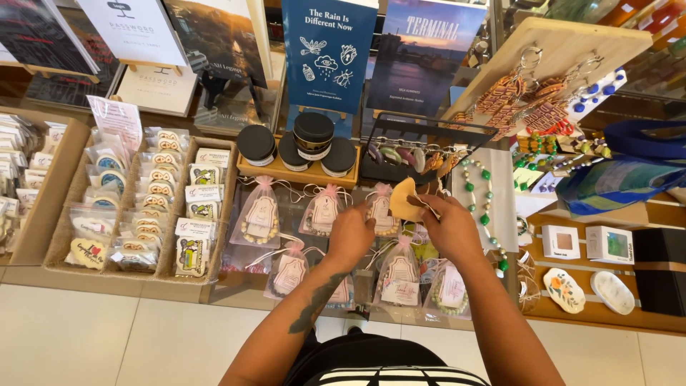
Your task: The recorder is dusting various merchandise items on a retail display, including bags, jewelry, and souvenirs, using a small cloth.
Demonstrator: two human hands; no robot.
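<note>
Jars [296, 146] behind pouches [260, 214]

I see a small yellow pouch [401, 199], soft and flat with a rounded outline, like cloth or thin leather. It is raised off the counter, pinched at its right edge by my right hand [450, 227], so most of it stands up and to the left of the grip, tilted. My left hand [350, 234] sits just left of and below it; I cannot tell if it touches.
</note>
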